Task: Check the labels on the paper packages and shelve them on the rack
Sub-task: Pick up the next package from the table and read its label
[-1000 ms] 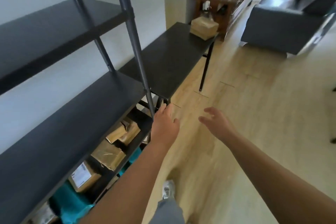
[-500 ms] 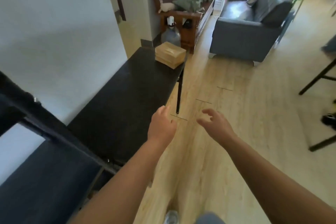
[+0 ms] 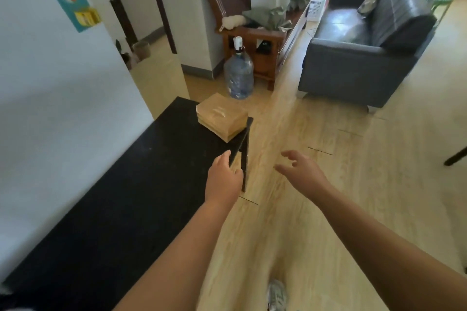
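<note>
The view had turned away from the rack, which was in the earlier pictures and was no longer in sight, and the long black table now filled the near left of the scene. At its far end, close to the right edge, lay the paper packages, a small stack of brown parcels; no label could be read on them from here. Both hands were empty. The left hand was extended over the right edge of the table, its fingers loosely spread, and the right hand was over the wooden floor beside it, also open with curled fingers. Both were well short of the stack. I judged that the person had finished at the rack and was walking back for the next parcels, so the step in hand was the approach, with the pick-up and label check not yet begun.
</note>
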A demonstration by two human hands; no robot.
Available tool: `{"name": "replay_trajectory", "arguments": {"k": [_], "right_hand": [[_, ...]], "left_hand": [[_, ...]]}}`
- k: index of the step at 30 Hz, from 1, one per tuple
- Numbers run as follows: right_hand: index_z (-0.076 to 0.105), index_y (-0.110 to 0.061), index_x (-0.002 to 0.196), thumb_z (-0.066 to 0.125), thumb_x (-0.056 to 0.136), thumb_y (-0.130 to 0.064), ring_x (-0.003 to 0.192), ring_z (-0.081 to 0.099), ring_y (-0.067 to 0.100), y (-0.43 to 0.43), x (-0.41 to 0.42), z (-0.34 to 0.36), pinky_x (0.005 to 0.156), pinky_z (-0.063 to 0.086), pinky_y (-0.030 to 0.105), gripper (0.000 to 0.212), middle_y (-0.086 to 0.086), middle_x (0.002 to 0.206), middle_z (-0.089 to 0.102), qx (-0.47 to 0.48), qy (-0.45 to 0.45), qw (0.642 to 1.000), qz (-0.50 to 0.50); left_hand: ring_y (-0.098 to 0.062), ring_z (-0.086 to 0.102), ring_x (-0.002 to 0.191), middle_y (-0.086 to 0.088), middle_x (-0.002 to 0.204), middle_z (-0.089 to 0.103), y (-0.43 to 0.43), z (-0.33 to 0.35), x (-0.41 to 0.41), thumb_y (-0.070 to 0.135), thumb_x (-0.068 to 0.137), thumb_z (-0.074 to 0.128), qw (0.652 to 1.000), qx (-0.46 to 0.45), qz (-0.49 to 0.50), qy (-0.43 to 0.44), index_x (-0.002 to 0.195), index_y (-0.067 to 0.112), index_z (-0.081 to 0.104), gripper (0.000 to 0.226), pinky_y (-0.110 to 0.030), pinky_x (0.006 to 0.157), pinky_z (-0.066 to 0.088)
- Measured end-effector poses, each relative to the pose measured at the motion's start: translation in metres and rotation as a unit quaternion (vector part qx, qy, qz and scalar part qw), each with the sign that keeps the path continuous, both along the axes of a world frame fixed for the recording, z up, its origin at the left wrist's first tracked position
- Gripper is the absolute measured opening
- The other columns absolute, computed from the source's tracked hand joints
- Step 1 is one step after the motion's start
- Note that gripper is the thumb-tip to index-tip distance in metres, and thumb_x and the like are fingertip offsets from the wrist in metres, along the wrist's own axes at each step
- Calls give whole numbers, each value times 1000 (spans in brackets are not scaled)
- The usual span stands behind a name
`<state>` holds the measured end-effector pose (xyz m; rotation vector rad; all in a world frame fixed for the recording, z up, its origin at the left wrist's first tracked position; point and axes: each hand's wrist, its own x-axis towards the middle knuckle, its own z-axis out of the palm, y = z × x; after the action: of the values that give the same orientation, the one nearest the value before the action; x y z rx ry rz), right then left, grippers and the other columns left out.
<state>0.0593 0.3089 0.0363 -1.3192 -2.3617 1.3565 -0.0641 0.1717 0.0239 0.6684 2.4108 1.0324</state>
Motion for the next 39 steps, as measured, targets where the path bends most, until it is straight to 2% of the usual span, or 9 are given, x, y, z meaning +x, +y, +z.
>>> {"name": "replay_trajectory", "arguments": {"k": [7,11,16,19,24,28,32,36,39], "right_hand": [[50,-21,142,62,95,-32,127,51,23,79,-92,-13,102,47,41,49,8,144,49,-16,-8,998,58],[49,-21,143,63,95,-30,130,49,21,109,-152,-28,97,42,35,51,6,146,49,-19,-27,993,110],[49,-18,142,60,96,-29,99,51,13,151,-221,-37,77,42,25,49,5,139,53,1,-47,989,139],[47,-18,146,60,96,-32,112,53,14,170,-251,-48,85,40,26,54,4,141,54,-2,-53,987,152],[44,-20,147,61,95,-35,129,52,21,193,-290,-67,91,41,29,56,3,146,51,-15,-78,982,170],[39,-19,151,56,97,-42,130,52,21,205,-319,-82,83,41,27,61,2,148,50,-14,-102,968,230],[44,-20,146,55,94,-43,111,62,20,215,-337,-98,73,50,30,58,1,135,60,-27,-125,944,304],[50,-19,136,56,95,-40,96,64,18,228,-337,-113,73,55,34,46,-4,115,63,-54,-134,920,363],[52,-19,127,58,95,-42,92,64,16,237,-333,-118,68,53,29,40,-3,108,64,-70,-132,912,382]], "left_hand": [[-19,38,143,-2,156,38,63,-20,-57,24,98,55,997,-7,75,-20,152,21,34,59,-36,111,37],[-20,39,143,-3,156,39,93,-33,-106,26,99,54,992,-15,122,-23,152,19,34,58,-35,109,38],[-21,43,139,-3,155,40,127,-47,-169,27,98,56,986,-26,160,-46,153,20,34,59,-32,103,41],[-21,44,138,-3,155,39,144,-55,-194,28,98,55,982,-47,174,-63,153,20,32,60,-28,97,41],[-25,45,138,-5,155,39,161,-73,-221,36,96,57,967,-106,207,-108,155,20,26,69,-43,107,45],[-26,48,135,-8,153,40,170,-85,-231,42,96,56,955,-141,222,-138,156,17,23,72,-43,104,47],[-25,54,128,-5,147,48,182,-92,-229,47,98,48,931,-134,283,-189,153,19,31,64,-40,98,49],[-25,58,119,-5,137,57,195,-96,-207,51,98,48,874,-64,417,-242,145,15,40,60,-32,86,44],[-19,56,103,-4,127,60,204,-98,-193,51,97,50,838,-17,481,-258,134,13,46,53,-33,85,44]]}}
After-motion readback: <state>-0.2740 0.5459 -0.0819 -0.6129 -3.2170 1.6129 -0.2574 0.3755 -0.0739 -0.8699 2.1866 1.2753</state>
